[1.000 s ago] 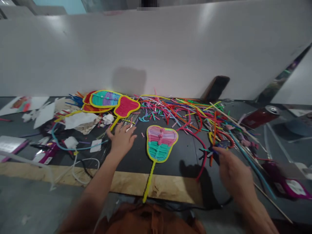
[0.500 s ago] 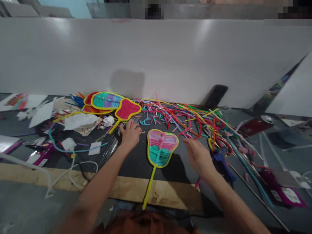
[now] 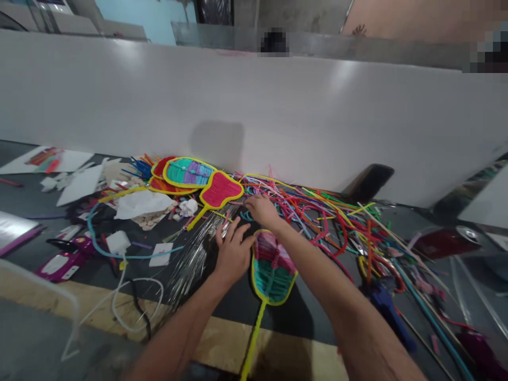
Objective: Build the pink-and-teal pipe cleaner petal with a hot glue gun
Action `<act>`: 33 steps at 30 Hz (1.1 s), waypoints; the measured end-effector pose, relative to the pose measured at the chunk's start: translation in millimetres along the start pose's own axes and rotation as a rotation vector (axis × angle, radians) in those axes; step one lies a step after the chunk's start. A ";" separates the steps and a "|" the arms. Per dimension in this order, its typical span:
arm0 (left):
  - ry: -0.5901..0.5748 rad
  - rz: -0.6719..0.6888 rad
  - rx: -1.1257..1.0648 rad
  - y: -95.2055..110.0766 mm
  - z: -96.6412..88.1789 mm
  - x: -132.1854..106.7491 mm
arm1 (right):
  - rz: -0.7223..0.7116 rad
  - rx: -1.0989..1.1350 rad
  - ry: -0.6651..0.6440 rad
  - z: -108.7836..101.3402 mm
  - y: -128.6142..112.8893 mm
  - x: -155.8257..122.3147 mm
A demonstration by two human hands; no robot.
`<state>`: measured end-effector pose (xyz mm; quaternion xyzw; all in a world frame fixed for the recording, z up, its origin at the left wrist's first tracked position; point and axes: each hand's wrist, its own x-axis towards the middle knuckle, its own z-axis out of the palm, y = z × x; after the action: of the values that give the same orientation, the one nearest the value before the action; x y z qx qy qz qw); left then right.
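My left hand (image 3: 233,253) lies flat with fingers spread on the black table (image 3: 234,301), its fingertips on a bundle of thin clear sticks (image 3: 194,254). My right hand (image 3: 262,209) reaches across above a pink-and-teal pipe-cleaner fan (image 3: 273,270) with a yellow rim and handle. Its fingers curl down into short pipe-cleaner bits at the near edge of a tangled pile of coloured pipe cleaners (image 3: 329,211); what they pinch is hidden. My right forearm covers part of the fan.
More finished fans (image 3: 190,174) lie at the back left, one red (image 3: 220,191). White paper (image 3: 141,203), a teal cord, purple glue guns (image 3: 63,262), a blue clamp (image 3: 387,309), a red can (image 3: 444,241) and a dark phone (image 3: 369,182) leaning on the white partition surround the work.
My right hand swung from the right side leftward over the fan to the pile's near edge. My left hand shifted slightly right. The camera tilted up and left.
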<state>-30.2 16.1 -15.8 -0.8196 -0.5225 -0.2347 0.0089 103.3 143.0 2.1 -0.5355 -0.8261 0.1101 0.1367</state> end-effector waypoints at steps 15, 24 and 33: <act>-0.102 -0.143 -0.087 -11.8 19.4 -2.8 | 0.134 0.259 0.005 5.7 8.3 48.8; -0.092 -0.194 -0.106 -12.2 25.9 -4.1 | 0.251 0.741 0.441 -33.4 28.5 14.7; 0.229 -0.074 -0.146 10.0 -14.9 2.3 | 0.082 0.508 0.126 -61.0 -3.4 -105.6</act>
<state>-26.4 9.7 0.7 -0.7660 -0.5297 -0.3643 0.0003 162.5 47.1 49.1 -0.5230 -0.7392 0.2859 0.3134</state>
